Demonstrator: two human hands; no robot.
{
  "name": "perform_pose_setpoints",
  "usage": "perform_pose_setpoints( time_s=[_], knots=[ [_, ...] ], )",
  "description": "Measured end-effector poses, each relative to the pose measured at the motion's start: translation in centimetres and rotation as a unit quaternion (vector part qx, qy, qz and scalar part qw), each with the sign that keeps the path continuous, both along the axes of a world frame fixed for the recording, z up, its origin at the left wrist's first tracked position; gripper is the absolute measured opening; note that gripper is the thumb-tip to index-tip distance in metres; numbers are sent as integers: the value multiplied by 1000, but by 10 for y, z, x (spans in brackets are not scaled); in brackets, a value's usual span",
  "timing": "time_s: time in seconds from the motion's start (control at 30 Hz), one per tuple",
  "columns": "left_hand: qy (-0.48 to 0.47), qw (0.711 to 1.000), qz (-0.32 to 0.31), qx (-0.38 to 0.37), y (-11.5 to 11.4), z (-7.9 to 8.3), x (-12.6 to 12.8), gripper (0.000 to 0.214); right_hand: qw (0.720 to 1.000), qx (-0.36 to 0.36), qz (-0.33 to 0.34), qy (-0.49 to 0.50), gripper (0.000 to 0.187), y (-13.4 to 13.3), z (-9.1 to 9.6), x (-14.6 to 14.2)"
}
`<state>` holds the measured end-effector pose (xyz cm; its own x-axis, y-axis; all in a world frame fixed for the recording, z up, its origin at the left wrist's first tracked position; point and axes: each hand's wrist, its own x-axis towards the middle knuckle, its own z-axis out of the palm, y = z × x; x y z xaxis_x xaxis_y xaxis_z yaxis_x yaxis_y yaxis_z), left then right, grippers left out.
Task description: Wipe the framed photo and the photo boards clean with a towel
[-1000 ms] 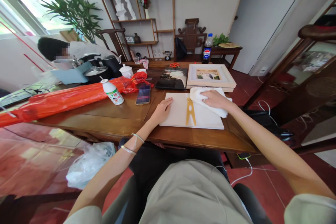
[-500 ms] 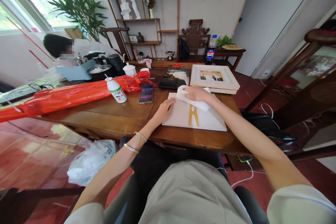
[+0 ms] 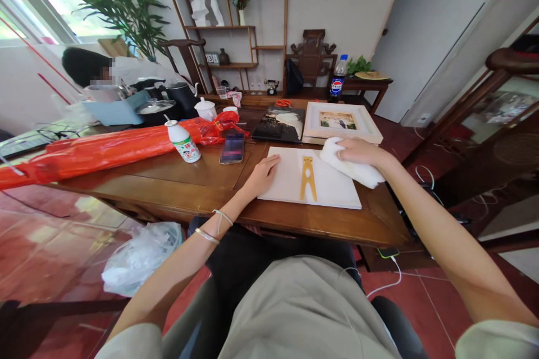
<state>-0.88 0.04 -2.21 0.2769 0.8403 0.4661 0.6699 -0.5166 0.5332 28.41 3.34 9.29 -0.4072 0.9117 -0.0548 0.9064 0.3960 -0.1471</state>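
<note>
A flat white board or book (image 3: 286, 188) lies on the wooden table in front of me, with a yellow two-legged figure shape (image 3: 309, 165) on its top face. Whether that shape is printed or separate I cannot tell. My left hand (image 3: 263, 175) rests flat, fingers stretched out, along the board's left edge. In my right hand (image 3: 361, 151) is a bunched white cloth (image 3: 351, 169), pressed over the board's upper right part and hanging past its edge. The palm side of the right hand is hidden.
Behind the board lie a dark picture panel (image 3: 273, 125), orange-handled scissors (image 3: 283, 103) and a white framed photo (image 3: 311, 122). Leftward are a phone (image 3: 232, 148), a white bottle (image 3: 184, 143) and a long red wrapped bundle (image 3: 105, 151). A cola bottle (image 3: 337, 81) stands behind; a person (image 3: 138, 70) leans at far left.
My right hand has swept the white cloth rightward, from the upper middle of the board to its right edge, uncovering the top of the yellow figure. My left hand stays on the left edge.
</note>
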Motion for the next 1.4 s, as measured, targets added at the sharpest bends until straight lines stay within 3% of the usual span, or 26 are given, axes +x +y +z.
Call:
perform_pose_setpoints(
  time_s=[0.17,0.4,0.53,0.63,0.77,0.9,1.07,1.2,1.3,1.4],
  knots=[
    [5,1000,-1,-2,0,0,-1,38,996,55,49,-41,34,7,-3,-57],
    [9,1000,1,8,0,2,0,36,990,34,122,-54,38,29,0,-151],
    [14,1000,-7,20,0,4,0,33,988,27,143,-56,41,31,-1,-178],
    [11,1000,1,15,0,3,0,34,987,36,141,-65,41,26,1,-167],
    [9,1000,1,-1,0,3,0,36,986,52,128,-89,37,13,4,-128],
    [2,1000,-2,-6,-1,5,0,38,979,88,140,-118,31,-11,-6,-113],
    [-4,999,-50,0,-3,8,-3,38,948,159,240,-138,28,-72,-28,-129],
    [-9,999,-36,-10,-3,7,-5,36,924,170,326,-105,22,-118,-32,-122],
    [0,999,-27,-18,-2,5,-4,37,927,154,337,-66,20,-115,-33,-103],
    [-1,1000,-27,-12,-2,5,-2,39,943,144,298,-15,24,-78,-35,-82]
  ],
)
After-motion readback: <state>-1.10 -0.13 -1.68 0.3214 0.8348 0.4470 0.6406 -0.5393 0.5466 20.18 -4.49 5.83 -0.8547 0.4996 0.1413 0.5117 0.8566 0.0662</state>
